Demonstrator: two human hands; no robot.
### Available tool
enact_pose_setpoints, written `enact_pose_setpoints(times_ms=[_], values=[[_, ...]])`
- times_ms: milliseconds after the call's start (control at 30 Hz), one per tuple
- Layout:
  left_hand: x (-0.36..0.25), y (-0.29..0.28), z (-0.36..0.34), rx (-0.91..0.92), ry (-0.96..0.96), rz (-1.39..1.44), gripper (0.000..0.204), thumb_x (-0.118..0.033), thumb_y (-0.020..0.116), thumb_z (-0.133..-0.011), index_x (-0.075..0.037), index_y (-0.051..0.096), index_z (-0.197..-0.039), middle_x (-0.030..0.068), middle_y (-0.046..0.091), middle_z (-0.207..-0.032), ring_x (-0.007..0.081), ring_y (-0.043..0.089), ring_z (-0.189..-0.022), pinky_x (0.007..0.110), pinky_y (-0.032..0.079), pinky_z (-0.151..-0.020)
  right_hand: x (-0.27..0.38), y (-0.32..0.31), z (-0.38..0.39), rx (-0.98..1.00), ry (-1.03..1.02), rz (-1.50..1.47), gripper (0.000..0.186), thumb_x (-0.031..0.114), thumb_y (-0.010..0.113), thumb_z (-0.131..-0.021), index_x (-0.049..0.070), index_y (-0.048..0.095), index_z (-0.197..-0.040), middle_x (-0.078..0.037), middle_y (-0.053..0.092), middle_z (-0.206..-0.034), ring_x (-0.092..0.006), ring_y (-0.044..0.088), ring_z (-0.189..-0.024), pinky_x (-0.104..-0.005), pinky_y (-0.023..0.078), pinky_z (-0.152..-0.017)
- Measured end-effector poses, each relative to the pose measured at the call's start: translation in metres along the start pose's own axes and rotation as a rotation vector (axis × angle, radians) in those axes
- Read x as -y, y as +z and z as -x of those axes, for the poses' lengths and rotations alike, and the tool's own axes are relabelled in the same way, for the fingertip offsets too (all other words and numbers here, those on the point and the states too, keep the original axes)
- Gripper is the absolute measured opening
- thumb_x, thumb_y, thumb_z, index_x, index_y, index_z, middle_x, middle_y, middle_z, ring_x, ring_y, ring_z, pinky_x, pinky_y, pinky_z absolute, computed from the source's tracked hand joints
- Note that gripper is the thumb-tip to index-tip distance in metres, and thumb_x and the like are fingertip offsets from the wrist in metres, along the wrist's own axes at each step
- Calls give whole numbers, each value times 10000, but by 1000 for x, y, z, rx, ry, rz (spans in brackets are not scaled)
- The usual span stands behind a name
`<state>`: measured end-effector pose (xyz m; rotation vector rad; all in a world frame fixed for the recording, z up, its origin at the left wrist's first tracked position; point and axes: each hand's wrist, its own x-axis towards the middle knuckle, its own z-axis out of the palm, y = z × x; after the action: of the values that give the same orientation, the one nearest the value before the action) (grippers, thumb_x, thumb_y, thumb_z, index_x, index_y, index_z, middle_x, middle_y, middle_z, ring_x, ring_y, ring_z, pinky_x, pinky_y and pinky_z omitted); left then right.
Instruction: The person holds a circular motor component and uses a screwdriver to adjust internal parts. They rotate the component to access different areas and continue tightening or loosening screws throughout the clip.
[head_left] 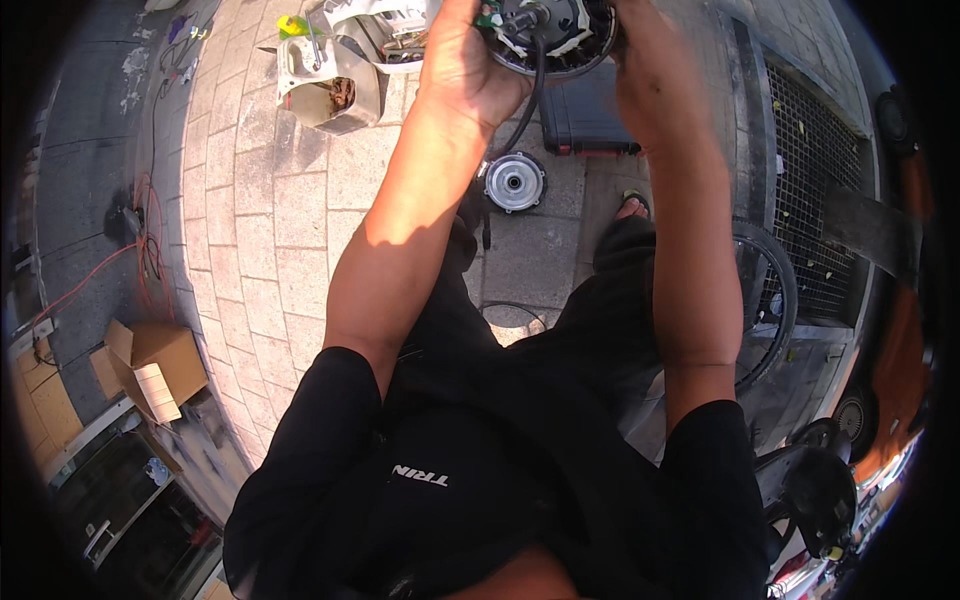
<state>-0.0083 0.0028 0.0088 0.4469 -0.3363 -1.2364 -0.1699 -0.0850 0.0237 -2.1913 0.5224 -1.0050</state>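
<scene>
My left hand (470,80) grips the left side of a round motor part (548,38) at the top edge of the view; it has a black face, a central shaft, a small green board and a thick black cable hanging down. My right hand (650,80) holds its right side, fingertips mostly hidden or cut off by the frame. Below them a silver round cover (514,183) with a centre hole lies on the pavement, beside the cable. Behind it sits a dark hard case (585,125), partly hidden by the motor part.
Two cut plastic containers (318,100) with tools stand at upper left. A cardboard box (160,370) and red cords (150,260) lie left. At right are a bicycle wheel (780,300), a metal grate (810,150) and an orange vehicle (890,360). My legs and sandalled foot (632,208) are below.
</scene>
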Motion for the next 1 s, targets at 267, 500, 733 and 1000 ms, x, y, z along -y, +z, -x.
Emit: enact_pose_setpoints(times_ms=[267,500,733,1000], values=[[-5,7,6,-88,64,76,583,-578,607,-1004,-110,641,-1351,157,725,-1267,369,703,-1186,661,593,-946,-27,5,-5,-340,636,-959,432,315,603,-1076,-57,659,-1289,-148,717,-1167,-251,696,-1082,-402,532,-976],[-24,12,20,-84,62,325,516,-532,670,-990,-120,665,-1301,134,736,-1248,349,731,-1120,626,616,-919,-49,6,6,-288,717,-822,209,194,691,-1041,-13,701,-1059,-59,636,-834,-181,625,-746,-329,534,-728],[-47,-6,29,-92,85,353,447,-482,707,-984,-125,690,-1254,106,763,-1166,292,742,-1089,577,624,-923,-92,53,19,-86,875,-606,186,176,696,-1044,15,665,-958,-37,583,-680,-139,570,-635,-315,503,-648],[-78,-22,37,-49,86,474,406,-385,773,-971,-105,669,-1246,80,768,-1164,221,752,-1084,424,610,-1001,-134,159,-21,110,617,-417,273,307,697,-1046,37,693,-1090,-60,668,-867,-191,625,-784,-367,516,-759]])
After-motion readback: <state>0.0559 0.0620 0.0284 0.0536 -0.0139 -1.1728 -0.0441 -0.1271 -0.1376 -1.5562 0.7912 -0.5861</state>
